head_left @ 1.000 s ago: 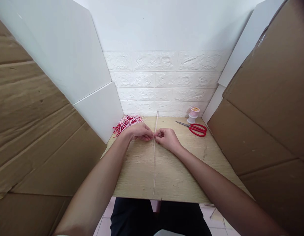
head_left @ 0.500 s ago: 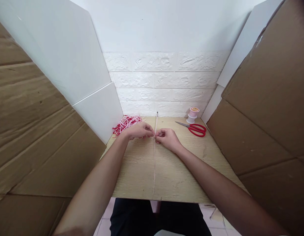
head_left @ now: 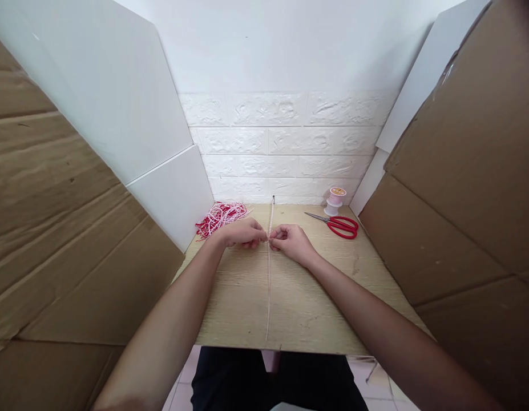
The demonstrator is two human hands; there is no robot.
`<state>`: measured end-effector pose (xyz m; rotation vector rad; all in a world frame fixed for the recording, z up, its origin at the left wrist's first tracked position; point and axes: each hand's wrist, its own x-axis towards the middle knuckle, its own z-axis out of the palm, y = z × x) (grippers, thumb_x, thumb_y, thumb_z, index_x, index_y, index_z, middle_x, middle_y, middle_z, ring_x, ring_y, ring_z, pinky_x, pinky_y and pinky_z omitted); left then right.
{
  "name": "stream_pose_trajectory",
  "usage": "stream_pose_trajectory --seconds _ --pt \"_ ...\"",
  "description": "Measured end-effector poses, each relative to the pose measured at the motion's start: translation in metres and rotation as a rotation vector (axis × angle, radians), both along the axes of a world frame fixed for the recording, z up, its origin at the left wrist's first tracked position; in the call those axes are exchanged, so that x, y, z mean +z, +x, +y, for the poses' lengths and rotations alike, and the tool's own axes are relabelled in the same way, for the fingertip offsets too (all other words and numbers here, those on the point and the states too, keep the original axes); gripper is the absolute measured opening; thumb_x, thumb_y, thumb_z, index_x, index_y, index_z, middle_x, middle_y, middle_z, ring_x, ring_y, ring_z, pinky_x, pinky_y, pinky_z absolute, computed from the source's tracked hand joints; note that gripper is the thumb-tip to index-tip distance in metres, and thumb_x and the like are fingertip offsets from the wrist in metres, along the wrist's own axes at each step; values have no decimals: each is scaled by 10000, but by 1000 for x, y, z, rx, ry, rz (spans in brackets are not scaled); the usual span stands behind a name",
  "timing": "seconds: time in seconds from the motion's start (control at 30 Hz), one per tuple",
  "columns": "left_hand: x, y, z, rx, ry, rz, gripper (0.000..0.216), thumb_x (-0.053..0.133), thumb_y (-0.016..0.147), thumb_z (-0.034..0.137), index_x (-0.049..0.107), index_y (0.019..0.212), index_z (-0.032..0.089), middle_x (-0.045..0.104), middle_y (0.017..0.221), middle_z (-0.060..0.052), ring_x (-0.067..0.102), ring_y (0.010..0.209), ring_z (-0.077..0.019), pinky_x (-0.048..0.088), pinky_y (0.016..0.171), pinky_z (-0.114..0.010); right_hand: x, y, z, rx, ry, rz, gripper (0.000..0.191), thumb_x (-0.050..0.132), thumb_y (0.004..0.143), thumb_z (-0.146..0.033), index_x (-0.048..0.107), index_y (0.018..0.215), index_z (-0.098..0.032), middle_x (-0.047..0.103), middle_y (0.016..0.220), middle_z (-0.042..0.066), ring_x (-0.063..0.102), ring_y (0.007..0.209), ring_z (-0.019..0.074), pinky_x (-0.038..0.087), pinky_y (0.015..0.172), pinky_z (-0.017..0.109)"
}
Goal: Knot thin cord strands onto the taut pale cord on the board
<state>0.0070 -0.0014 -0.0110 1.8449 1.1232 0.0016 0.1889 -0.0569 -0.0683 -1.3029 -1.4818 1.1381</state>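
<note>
A thin pale pink cord runs straight from a small dark hook at the back of the table toward its front edge. Its upper stretch looks thicker, like a braid. My left hand comes from the left with thumb and forefinger pinched at the cord. Opposite it, just right of the line, my right hand also pinches at the same spot, its other fingers curled. The fine strands between my fingertips are too small to make out clearly.
Behind my left hand lies a tangled heap of red and white cords. Red-handled scissors rest at the back right, beside two stacked thread spools. Cardboard panels flank the wooden table, with a white brick-pattern wall behind.
My left hand has drawn down and slightly left, its fingers curling more. My right hand stays at almost the same place by the cord.
</note>
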Motion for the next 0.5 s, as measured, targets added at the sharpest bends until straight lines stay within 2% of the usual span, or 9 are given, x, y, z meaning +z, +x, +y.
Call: stream_pose_trajectory --seconds 0.1,0.23,0.33,0.5 --pt "-1 -2 0 11 -35 26 298 592 734 418 557 616 146 545 571 -19 412 439 -77 269 404 -216 -1 2 1 32 -2 50 132 660 727 -130 615 850 -146 663 648 5 620 575 115 466 548 200" --pt "-1 -5 2 4 -57 52 265 608 712 404 573 654 148 502 539 0 377 425 -75 241 395 -218 2 8 0 74 7 18 303 651 743 -119 579 1034 -157 668 639 -12 625 572 125 463 553 207" --pt "0 -8 3 -7 -66 78 248 613 699 384 570 646 147 505 544 -3 374 425 -75 228 393 -220 6 15 -1 70 79 -109 345 625 736 -90 589 1070 -169 649 635 -32 594 556 114 428 536 197" --pt "3 -10 2 -22 -79 128 205 605 683 344 587 652 142 514 553 -8 391 436 -83 238 398 -222 16 23 -4 58 231 -409 310 559 704 -32 673 962 -159 649 667 -22 577 600 103 395 580 200"
